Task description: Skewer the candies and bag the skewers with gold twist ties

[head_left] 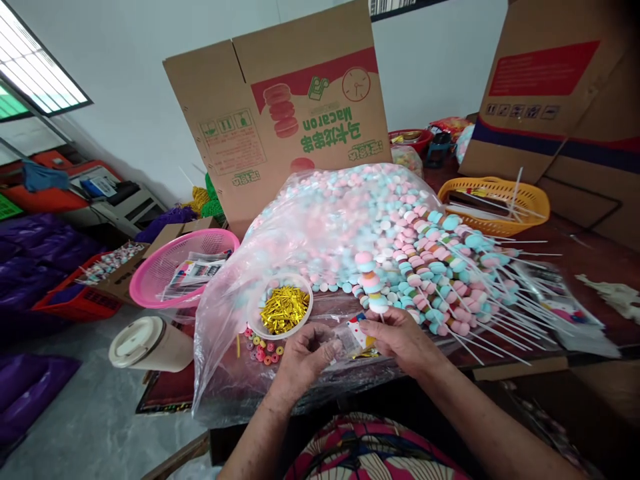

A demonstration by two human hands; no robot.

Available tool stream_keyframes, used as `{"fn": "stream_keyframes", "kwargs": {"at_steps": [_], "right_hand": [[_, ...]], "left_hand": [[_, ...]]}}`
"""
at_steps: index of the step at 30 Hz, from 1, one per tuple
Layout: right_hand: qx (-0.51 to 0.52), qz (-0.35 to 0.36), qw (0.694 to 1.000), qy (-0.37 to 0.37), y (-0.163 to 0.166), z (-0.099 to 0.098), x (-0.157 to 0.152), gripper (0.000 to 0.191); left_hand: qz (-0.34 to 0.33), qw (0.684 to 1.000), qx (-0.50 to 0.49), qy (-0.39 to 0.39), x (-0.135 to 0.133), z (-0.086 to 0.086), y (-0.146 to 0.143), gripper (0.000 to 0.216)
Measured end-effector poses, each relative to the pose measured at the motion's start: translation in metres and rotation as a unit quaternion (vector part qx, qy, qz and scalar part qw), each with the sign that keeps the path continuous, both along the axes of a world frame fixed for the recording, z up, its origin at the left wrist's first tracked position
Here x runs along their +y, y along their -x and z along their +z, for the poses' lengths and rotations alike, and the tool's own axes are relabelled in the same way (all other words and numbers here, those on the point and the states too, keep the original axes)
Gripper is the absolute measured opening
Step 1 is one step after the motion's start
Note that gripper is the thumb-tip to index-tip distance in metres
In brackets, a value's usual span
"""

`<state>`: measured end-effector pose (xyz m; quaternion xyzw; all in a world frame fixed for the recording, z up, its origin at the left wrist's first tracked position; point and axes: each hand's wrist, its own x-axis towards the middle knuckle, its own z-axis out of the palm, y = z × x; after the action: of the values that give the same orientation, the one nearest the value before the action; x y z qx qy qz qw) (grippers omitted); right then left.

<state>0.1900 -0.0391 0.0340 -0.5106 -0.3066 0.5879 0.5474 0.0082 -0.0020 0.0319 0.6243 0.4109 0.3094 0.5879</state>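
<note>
Candy skewer (pixel 371 283) seems light and brittle; my right grip (pixel 400 337) pinches its stick low, left grip (pixel 307 353) pinching the wrapper (pixel 350 335).

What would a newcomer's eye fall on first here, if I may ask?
The big clear bag heaped with pink and blue candies fills the middle of the view, a fan of filled skewers lying at its right. In front, the right hand holds a candy skewer upright, the left hand pinches a small clear wrapper, and a bowl of gold ties sits just beyond the left hand.
</note>
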Motion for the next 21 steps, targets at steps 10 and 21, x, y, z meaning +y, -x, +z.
{"fn": "stream_keyframes", "kwargs": {"at_steps": [10,21], "right_hand": [[-0.029,-0.013,0.999,-0.02,-0.004,-0.003,-0.003,0.036],[-0.119,-0.037,0.992,-0.034,-0.005,0.006,-0.003,0.04]], "left_hand": [[-0.074,0.988,0.09,-0.098,-0.001,0.008,-0.002,0.038],[-0.056,0.962,0.11,-0.244,-0.004,0.007,0.004,0.035]]}}
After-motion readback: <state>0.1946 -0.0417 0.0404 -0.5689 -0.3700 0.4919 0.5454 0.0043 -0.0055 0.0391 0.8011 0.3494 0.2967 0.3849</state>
